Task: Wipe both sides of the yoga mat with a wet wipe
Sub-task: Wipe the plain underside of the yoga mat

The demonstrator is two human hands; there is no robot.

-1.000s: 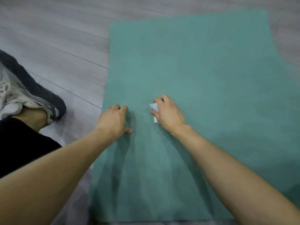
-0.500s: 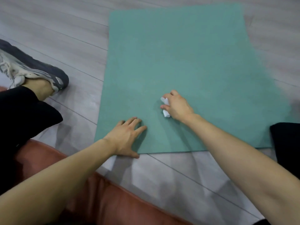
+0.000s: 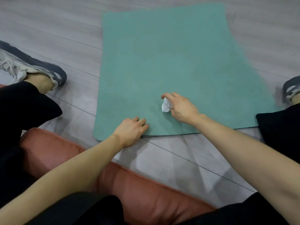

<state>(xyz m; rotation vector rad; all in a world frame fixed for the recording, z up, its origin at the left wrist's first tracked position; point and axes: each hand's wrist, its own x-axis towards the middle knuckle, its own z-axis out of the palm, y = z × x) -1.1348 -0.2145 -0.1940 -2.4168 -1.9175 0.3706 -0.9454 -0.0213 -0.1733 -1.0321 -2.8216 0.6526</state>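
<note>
A teal yoga mat [image 3: 170,62] lies flat on the grey plank floor, its near edge toward me. My right hand [image 3: 181,108] holds a crumpled white wet wipe [image 3: 165,106] against the mat close to the near edge. My left hand [image 3: 131,130] sits at the mat's near edge, left of the right hand; its fingers lie on top of the mat and its thumb is at or under the edge, which looks slightly raised there.
A rust-red leather seat cushion [image 3: 138,192] is below me. My legs in black trousers and grey sneakers flank the mat, left shoe [image 3: 32,69], right shoe [image 3: 292,88]. Grey floor [image 3: 48,30] surrounds the mat.
The view has pulled back toward the seat, showing the mat's near edge. My left hand moved back to that edge and took hold there. My right hand with the wipe drew nearer the edge.
</note>
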